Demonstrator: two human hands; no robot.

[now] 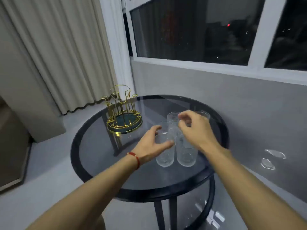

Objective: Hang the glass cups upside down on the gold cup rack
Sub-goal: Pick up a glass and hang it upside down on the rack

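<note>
Several clear glass cups stand upright in a cluster in the middle of the round table. The gold wire cup rack stands at the table's back left, with no cup on its prongs. My left hand reaches in from the left, its thumb and fingers curved apart around the top of the near-left cup; the cup still stands on the glass. My right hand hovers over the near-right cup, fingers loosely curled with nothing in them. It hides part of the back cups.
The table has a dark glass top, a black rim and a lower shelf. A grey wall with a window runs behind it and a cream curtain hangs at the back left. Bare glass lies between the rack and the cups.
</note>
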